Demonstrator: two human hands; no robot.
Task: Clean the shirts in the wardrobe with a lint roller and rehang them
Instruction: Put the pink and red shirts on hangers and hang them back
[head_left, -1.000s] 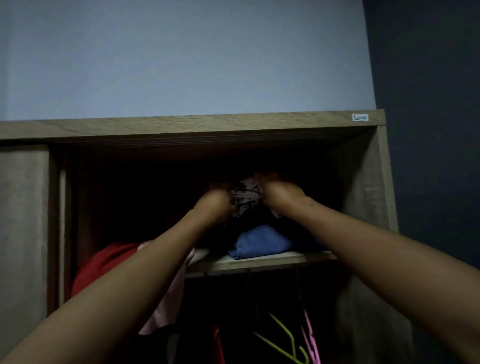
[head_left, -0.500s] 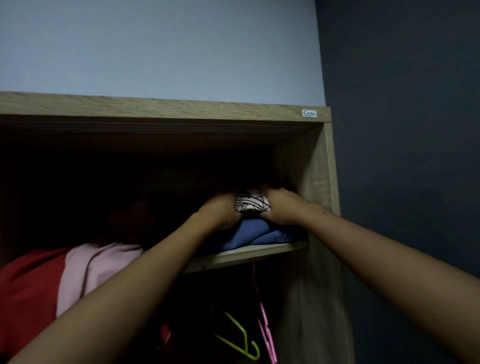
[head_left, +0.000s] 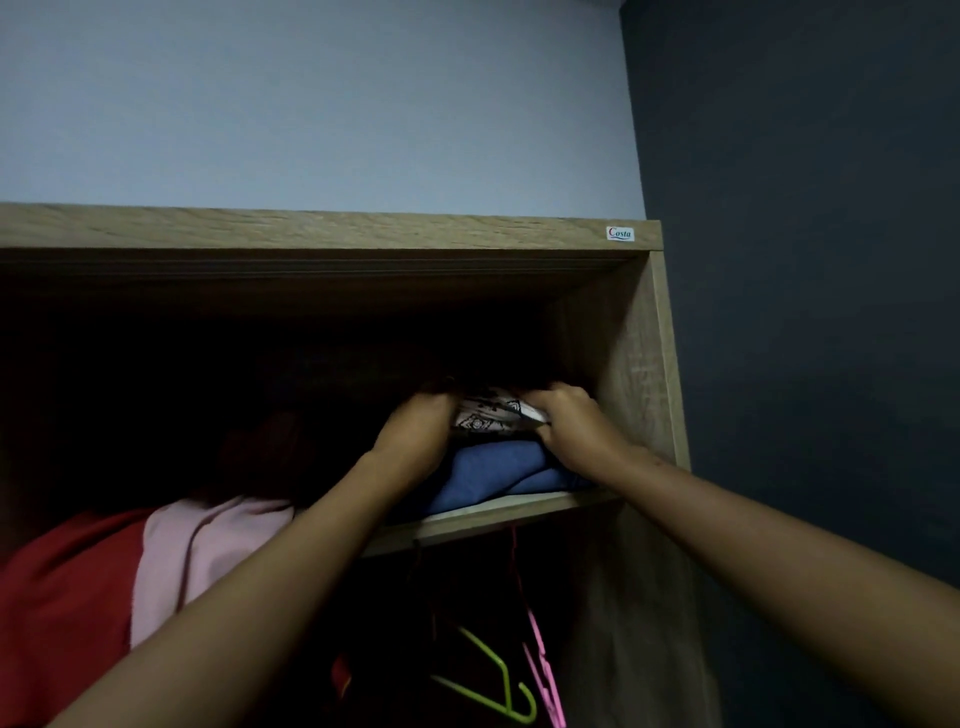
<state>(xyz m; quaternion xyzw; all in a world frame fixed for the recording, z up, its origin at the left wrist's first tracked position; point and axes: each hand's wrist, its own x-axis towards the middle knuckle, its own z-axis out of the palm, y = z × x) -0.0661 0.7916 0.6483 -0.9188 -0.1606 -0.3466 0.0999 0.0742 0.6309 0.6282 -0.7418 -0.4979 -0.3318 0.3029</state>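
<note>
A folded white garment with black print (head_left: 491, 413) lies on top of a folded blue garment (head_left: 493, 475) on the upper shelf (head_left: 498, 514) of the wooden wardrobe (head_left: 631, 364). My left hand (head_left: 415, 434) grips the patterned garment's left end, and my right hand (head_left: 569, 423) grips its right end. Both arms reach up into the dark shelf space. No lint roller is in view.
A red cloth (head_left: 62, 597) and a pink cloth (head_left: 208, 551) hang over the shelf's left part. Below the shelf hang a green hanger (head_left: 498, 686) and a pink hanger (head_left: 543, 670). A dark wall (head_left: 805, 312) stands right of the wardrobe.
The view has shifted, so the wardrobe sits further left. Both hands have lowered the patterned garment from mid-air onto the blue folded garment and still hold it.
</note>
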